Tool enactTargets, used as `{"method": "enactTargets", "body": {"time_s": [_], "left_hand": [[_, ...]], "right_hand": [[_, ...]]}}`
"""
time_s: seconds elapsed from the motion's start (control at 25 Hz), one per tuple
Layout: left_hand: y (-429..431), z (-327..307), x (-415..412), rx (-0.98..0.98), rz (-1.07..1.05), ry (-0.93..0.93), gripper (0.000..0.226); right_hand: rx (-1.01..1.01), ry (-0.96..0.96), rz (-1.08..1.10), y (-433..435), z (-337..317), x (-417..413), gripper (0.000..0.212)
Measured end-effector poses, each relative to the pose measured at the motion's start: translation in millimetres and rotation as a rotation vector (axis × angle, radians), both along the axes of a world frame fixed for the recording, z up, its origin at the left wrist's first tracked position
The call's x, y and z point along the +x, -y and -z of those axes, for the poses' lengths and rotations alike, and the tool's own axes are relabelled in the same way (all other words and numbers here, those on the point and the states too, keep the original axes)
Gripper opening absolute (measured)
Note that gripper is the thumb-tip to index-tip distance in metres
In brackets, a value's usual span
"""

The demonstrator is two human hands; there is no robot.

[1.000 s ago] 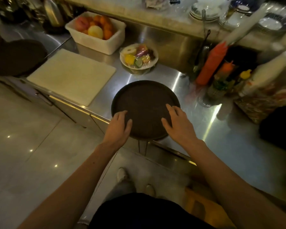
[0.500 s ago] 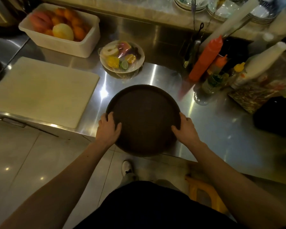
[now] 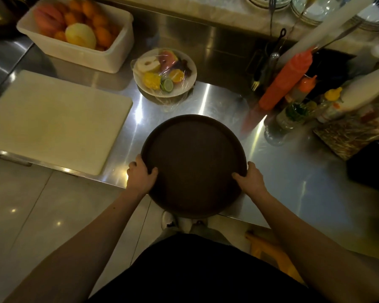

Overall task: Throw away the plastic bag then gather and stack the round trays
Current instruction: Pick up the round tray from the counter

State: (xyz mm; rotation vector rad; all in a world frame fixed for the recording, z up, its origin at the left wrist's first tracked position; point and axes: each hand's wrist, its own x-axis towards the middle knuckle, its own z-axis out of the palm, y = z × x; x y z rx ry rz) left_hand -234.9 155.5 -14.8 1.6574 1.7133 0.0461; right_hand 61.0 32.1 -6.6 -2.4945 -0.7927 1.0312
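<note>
A dark brown round tray lies at the front edge of the steel counter, its near part hanging over the edge above my shoes. My left hand grips the tray's left rim, thumb on top. My right hand grips the right rim the same way. No plastic bag is in sight.
A white cutting board lies to the left. Behind the tray stand a wrapped plate of cut fruit and a white tub of fruit. Sauce bottles and jars crowd the right. A yellow stool stands below the counter.
My hands slid from flat on the tray's top to its left and right rims and closed on them. The tray came toward me, further over the counter's edge.
</note>
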Motion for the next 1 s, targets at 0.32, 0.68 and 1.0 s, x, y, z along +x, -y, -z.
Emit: {"method": "enactTargets", "body": {"time_s": [0.32,0.68,1.0], "left_hand": [[20,-9,11,0.035,-0.231,-0.009,0.076],[41,-56,1,0.236,-0.509,0.052,0.076],[76,-97,-71,0.355,-0.853,0.061,0.075]], "right_hand": [[0.11,-0.098,0.038,-12,-3,19,0.075],[0.385,-0.039,-0.103,-39,-30,0,0.074],[0.514,-0.13,-0.306,-83,-60,-82,0.074]]}}
